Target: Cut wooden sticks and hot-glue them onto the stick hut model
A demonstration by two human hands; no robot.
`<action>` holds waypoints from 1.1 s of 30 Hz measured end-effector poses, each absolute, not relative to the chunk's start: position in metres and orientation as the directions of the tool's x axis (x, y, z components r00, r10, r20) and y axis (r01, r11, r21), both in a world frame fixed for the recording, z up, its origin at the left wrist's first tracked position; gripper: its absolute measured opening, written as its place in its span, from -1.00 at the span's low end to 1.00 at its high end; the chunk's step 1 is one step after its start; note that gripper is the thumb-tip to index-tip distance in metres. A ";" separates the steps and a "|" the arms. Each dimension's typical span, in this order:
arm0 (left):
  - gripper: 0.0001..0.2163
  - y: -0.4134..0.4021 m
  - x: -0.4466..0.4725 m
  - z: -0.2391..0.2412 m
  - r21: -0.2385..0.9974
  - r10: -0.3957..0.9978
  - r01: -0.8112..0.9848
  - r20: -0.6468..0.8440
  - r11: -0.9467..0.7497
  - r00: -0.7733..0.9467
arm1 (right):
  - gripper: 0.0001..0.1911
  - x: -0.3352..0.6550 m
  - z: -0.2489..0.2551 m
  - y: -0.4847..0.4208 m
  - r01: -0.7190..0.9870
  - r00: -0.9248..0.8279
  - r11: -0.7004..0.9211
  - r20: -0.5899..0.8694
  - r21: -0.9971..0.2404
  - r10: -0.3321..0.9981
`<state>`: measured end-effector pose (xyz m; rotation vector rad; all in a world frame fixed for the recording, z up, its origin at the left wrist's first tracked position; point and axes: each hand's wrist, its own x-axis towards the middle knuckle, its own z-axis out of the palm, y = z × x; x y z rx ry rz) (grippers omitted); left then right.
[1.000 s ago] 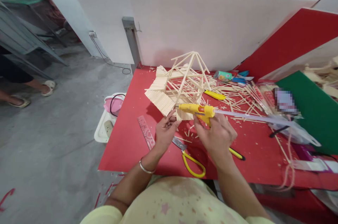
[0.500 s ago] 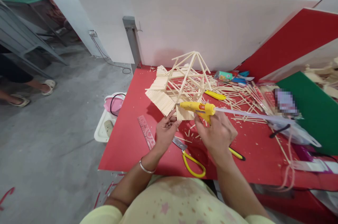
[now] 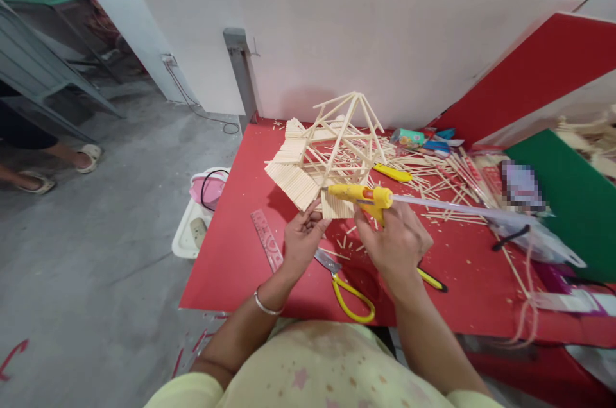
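Yellow glue gun [image 3: 359, 195] in right hand [image 3: 395, 244], level, nozzle left at stick panel [image 3: 337, 208]

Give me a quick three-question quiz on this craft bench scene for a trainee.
1. True or false: the right hand holds a yellow glue gun with its nozzle at the stick house.
2. Pick one: what lies on the red table between the person's forearms? A. scissors with yellow handles. B. a hammer. C. a paintbrush.
3. Short answer: which hand has its fingers on the stick house's lower edge?

Key: 1 true. 2 A. 3 the left hand.
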<state>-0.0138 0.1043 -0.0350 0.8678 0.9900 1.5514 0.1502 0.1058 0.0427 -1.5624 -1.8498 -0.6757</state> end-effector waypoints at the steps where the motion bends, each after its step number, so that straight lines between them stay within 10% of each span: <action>1: -0.51 0.104 -0.014 -0.035 0.919 0.983 -0.380 0.038 -0.105 -0.181 | -0.76 0.150 0.043 0.106 0.984 -0.113 0.176 0.742 -0.007 0.661; 33: -0.68 0.106 -0.017 -0.028 0.877 0.990 -0.479 -0.092 0.030 -0.106 | -0.78 0.149 0.043 0.106 0.984 -0.103 0.177 0.727 -0.026 0.679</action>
